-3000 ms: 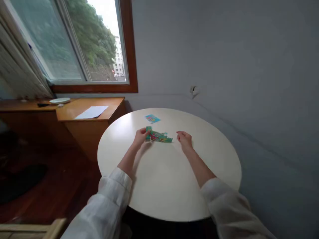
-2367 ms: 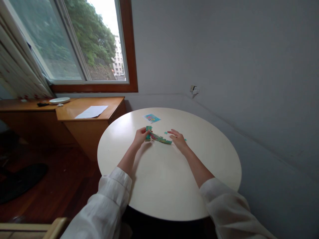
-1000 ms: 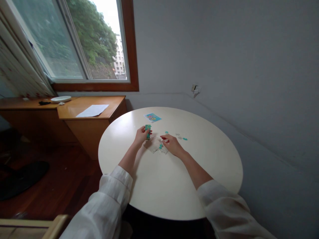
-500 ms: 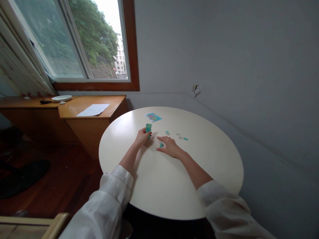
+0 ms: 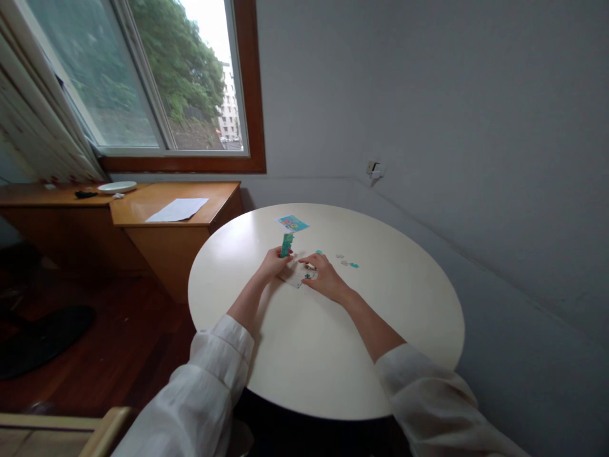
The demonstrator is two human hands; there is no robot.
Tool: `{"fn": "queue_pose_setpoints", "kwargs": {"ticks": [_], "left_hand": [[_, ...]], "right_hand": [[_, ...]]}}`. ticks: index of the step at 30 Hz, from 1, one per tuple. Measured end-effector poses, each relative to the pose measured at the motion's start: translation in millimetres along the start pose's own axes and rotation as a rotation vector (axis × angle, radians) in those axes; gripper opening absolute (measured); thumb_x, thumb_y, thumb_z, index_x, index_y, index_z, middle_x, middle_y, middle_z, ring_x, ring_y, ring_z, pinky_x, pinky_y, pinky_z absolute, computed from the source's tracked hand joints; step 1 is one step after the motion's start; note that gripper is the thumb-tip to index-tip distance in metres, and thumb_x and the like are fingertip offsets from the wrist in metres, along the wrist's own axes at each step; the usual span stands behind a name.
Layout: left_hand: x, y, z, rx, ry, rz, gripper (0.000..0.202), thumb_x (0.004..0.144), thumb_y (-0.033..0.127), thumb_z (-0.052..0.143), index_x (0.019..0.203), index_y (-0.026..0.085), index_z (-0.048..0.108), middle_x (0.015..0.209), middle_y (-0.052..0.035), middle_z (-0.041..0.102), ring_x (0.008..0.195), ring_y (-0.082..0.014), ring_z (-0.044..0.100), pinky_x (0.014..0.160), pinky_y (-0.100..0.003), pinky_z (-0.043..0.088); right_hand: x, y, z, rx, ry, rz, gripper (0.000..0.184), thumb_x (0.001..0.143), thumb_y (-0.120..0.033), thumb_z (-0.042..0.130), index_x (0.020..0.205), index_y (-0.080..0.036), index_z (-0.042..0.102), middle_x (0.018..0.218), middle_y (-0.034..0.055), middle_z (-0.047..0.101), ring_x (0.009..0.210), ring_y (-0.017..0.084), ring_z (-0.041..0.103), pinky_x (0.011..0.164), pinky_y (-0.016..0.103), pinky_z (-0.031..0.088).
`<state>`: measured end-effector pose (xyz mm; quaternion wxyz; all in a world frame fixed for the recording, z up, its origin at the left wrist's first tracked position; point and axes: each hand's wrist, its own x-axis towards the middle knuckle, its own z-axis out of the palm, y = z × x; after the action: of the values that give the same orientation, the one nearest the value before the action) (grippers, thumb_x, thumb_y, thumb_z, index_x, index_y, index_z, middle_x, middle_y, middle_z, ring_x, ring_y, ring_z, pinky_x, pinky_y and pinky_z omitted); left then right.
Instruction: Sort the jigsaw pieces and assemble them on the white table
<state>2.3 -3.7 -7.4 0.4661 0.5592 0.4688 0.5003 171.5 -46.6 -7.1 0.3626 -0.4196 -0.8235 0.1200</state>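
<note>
A green puzzle strip (image 5: 286,244) stands upright, pinched in the fingers of the left hand (image 5: 272,262), just left of the right hand (image 5: 325,278). The right hand's fingers lie on a pale patch of puzzle pieces (image 5: 294,277) between the hands; whether they grip one I cannot tell. On the round desk (image 5: 323,355), loose pieces (image 5: 353,264) lie right of the hands and a picture card (image 5: 292,223) lies beyond them.

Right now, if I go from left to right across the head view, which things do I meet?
From the left: plate → paper → left hand, holding a puzzle strip → right hand → loose pieces → wall socket.
</note>
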Motion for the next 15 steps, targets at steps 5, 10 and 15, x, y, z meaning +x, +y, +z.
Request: {"fn": "queue_pose_setpoints", "kwargs": {"ticks": [5, 10, 15], "left_hand": [[-3.2, 2.8, 2.6, -0.083, -0.091, -0.024, 0.028, 0.051, 0.022, 0.071, 0.075, 0.014, 0.058, 0.063, -0.0006, 0.061, 0.059, -0.0112, 0.054, 0.059, -0.023, 0.039], [-3.1, 3.0, 4.7, -0.068, -0.074, -0.015, 0.027, 0.052, 0.020, 0.071, 0.075, 0.014, 0.059, 0.064, -0.0007, 0.060, 0.059, -0.0111, 0.054, 0.061, -0.024, 0.040], [-5.3, 5.3, 7.7, -0.015, -0.025, -0.025, 0.025, 0.056, 0.018, 0.068, 0.079, 0.013, 0.061, 0.063, -0.0009, 0.059, 0.058, -0.0112, 0.054, 0.062, -0.026, 0.043]], "right_hand": [[-0.6, 0.9, 4.3, -0.004, -0.018, 0.058, 0.051, 0.067, -0.021, 0.062, 0.117, -0.026, 0.049, 0.108, 0.0060, 0.051, 0.105, 0.022, 0.044, 0.090, 0.040, 0.035], [-3.1, 8.4, 12.6, -0.152, -0.173, 0.259, 0.090, 0.060, -0.052, 0.066, 0.135, -0.025, 0.024, 0.135, 0.0114, 0.033, 0.127, 0.031, 0.022, 0.100, 0.049, 0.016], [-2.2, 8.2, 12.7, -0.188, -0.230, 0.290, 0.089, 0.061, -0.057, 0.061, 0.135, -0.023, 0.024, 0.132, 0.0141, 0.038, 0.122, 0.030, 0.031, 0.097, 0.047, 0.021]]}}
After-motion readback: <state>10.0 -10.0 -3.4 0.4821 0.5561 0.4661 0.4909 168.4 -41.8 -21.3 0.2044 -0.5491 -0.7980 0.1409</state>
